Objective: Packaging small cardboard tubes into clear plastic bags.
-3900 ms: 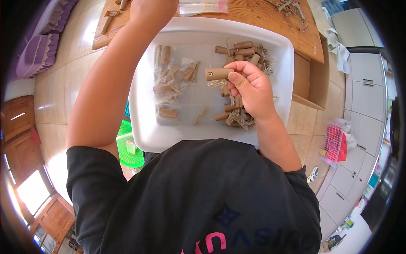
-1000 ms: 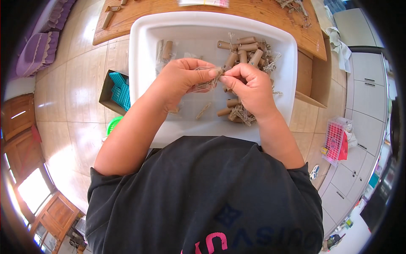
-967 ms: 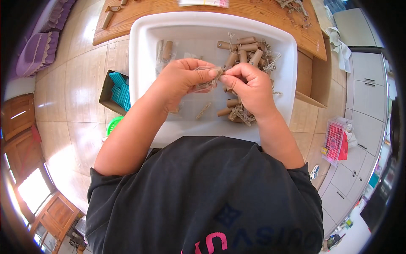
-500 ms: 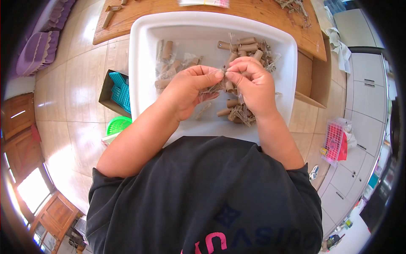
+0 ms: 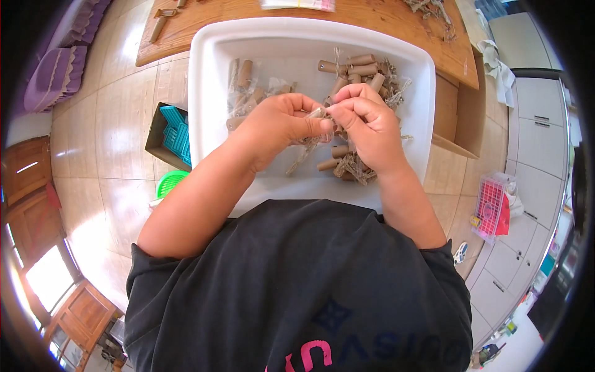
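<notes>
Head view: a small clear packet (image 5: pixel 317 115) is pinched between the closed fingertips of the left hand (image 5: pixel 279 124) and the right hand (image 5: pixel 365 121), above a white tray (image 5: pixel 204 74). Loose brown cardboard tubes (image 5: pixel 362 65) lie right of the hands, bagged tubes (image 5: pixel 242 87) left; the tray sits against a wooden table (image 5: pixel 372 18).

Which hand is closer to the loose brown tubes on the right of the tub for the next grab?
Right, probably. The right hand sits directly over the loose brown tubes in the white tub; the left hand is nearer the bagged tubes.
</notes>
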